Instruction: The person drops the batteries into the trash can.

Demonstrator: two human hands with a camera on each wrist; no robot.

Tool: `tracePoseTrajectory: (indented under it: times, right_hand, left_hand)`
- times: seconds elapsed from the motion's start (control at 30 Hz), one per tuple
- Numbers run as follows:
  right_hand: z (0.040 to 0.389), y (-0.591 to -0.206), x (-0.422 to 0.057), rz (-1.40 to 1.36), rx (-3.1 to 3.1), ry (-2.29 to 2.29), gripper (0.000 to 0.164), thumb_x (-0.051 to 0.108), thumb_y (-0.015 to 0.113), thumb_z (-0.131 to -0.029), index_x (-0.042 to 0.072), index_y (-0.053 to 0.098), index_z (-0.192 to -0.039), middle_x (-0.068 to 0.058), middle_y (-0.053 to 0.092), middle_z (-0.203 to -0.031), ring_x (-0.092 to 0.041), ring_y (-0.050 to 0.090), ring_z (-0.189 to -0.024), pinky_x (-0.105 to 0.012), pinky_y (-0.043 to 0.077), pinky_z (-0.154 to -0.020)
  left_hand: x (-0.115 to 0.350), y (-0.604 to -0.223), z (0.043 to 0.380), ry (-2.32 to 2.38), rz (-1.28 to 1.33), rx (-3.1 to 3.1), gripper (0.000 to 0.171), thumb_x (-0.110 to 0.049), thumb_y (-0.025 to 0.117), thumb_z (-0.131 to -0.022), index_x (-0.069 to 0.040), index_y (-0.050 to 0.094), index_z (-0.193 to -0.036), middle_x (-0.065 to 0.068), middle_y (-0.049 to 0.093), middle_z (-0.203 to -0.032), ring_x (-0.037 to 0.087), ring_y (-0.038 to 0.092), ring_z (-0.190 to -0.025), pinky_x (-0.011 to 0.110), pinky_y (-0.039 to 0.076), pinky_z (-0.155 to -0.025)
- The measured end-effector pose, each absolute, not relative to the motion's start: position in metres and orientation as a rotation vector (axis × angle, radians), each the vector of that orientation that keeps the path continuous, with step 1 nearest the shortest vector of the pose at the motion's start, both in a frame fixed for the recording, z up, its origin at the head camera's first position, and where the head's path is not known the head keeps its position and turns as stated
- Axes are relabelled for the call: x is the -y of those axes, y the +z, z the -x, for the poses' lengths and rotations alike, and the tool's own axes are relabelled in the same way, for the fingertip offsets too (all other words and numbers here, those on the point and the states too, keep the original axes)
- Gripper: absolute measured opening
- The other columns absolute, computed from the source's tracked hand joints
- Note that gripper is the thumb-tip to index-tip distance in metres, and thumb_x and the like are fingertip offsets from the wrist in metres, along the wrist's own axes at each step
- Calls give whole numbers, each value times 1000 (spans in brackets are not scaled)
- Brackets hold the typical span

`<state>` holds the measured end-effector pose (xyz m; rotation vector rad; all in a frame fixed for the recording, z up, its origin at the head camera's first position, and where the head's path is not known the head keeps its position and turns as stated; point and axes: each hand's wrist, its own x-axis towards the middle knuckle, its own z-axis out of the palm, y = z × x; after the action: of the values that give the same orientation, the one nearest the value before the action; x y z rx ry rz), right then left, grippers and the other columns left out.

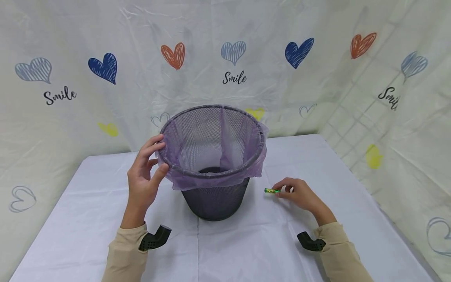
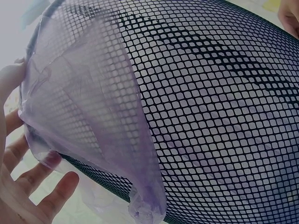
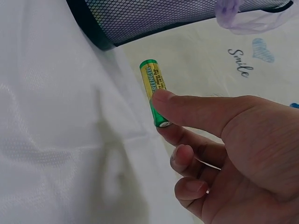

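A black mesh wastebasket [image 1: 215, 203], lined with a thin purple plastic bag [image 1: 208, 182], stands on the table with its mouth tipped toward me. With thumb and fingers around the left side of the rim, my left hand [image 1: 142, 180] holds the basket through the folded-over bag. Close up in the left wrist view, the bag [image 2: 93, 116] drapes over the mesh beside that hand. To the right of the basket, my right hand [image 1: 299, 194] pinches a green and yellow battery [image 3: 153, 79] between thumb and index finger, above the cloth. Its other fingers curl loosely.
A white cloth [image 1: 229, 250] covers the table. Behind and along the right side hangs a pale curtain [image 1: 197, 90] printed with hearts and "Smile". Each sleeve cuff carries a black wrist mount [image 1: 155, 239].
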<state>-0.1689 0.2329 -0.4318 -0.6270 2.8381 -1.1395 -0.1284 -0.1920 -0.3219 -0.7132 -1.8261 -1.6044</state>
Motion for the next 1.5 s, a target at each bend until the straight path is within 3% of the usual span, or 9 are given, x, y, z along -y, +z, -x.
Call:
tracePoseTrajectory:
  times: [0.53,0.9,1.3,1.5]
  right_hand:
    - [154,-395,-229,627,-2903,-1166,17,26,69,-80,26,68,-97,8,65,-90,-9,50,-71,-22,41,-58]
    - [133,-348,-216,702,-2982,-1174,19,7,69,-78,12,69,-97,-3,65,-90,-12,49,-69,-20,40,-58]
    - [139,-345,-224,802,-2976,-1245,18,18,68,-81,25,68,-98,8,64,-92,-5,48,-71,-20,41,-58]
    - [134,-332,-219,811,-2975,-1332,19,11,69,-80,21,68,-96,5,65,-89,-7,48,-70,-20,40,-57]
  left_hand:
    - [192,-323,129,-1631,732,1788,45,-5,62,-83,8,48,-124,18,42,-139,28,35,-132,24,44,-88]
    - [191,-325,129,-1634,715,1803,44,1,60,-83,8,48,-124,19,41,-139,26,35,-132,25,43,-89]
    - [191,-325,130,-1657,735,1780,44,1,60,-82,8,48,-124,18,41,-139,28,35,-132,26,43,-90]
    - [192,-324,131,-1636,735,1791,44,-4,61,-83,8,48,-124,18,41,-139,28,35,-132,24,44,-89]
